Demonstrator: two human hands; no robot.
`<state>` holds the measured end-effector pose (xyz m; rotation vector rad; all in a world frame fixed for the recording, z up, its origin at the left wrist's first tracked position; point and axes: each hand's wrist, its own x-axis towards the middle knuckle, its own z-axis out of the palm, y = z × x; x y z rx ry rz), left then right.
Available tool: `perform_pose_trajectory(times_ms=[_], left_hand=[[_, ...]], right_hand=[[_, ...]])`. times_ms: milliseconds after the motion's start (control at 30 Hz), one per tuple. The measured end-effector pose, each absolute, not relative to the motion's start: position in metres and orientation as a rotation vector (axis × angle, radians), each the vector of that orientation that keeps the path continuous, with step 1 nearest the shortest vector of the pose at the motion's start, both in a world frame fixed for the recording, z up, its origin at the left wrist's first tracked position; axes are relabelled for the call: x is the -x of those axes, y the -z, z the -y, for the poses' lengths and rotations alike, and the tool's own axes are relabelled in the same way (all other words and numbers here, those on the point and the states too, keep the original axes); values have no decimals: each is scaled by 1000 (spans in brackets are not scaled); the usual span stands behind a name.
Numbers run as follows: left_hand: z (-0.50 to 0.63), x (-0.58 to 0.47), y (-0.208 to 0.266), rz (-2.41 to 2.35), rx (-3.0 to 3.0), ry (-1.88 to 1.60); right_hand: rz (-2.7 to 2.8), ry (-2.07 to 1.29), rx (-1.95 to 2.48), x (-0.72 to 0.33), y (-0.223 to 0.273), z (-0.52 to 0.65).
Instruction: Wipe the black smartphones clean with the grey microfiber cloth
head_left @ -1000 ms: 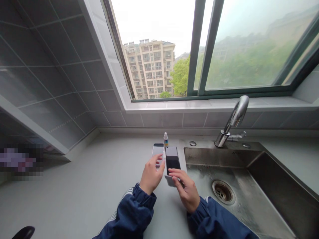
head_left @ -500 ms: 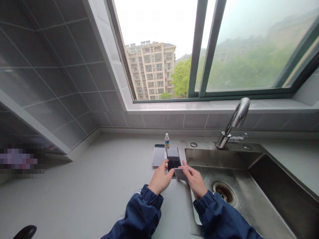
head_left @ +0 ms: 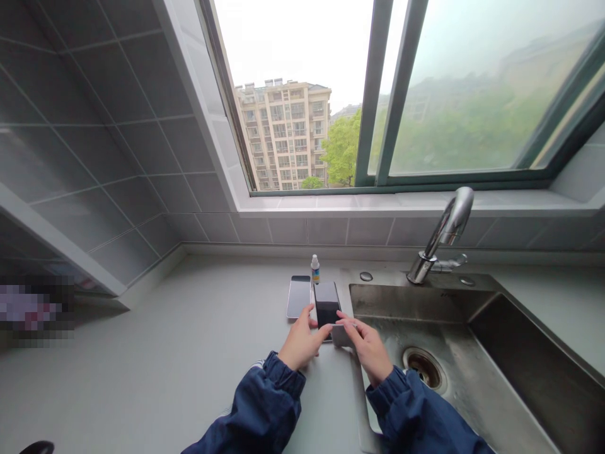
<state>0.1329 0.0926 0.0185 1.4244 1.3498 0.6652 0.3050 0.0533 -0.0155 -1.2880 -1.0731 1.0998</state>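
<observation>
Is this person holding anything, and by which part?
The right hand pinches a flat grey piece by its upper right part; whether the left hand grips anything cannot be told.

Left phone (head_left: 299, 297) and right phone (head_left: 326, 300) lie side by side on my counter (head_left: 227, 334), left of the sink (head_left: 387, 337).
Bottle (head_left: 315, 270) behind them, tap (head_left: 421, 268) at the sink's back; my left hand (head_left: 299, 341) and right hand (head_left: 371, 351) are at the right phone's near end.
</observation>
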Motion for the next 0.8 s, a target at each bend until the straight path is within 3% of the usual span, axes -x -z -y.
perform_pose_trajectory(times_ms=[800], left_hand=[[-108, -149, 1, -1175, -1151, -543]], right_hand=[[1076, -1014, 1302, -303, 24, -49]])
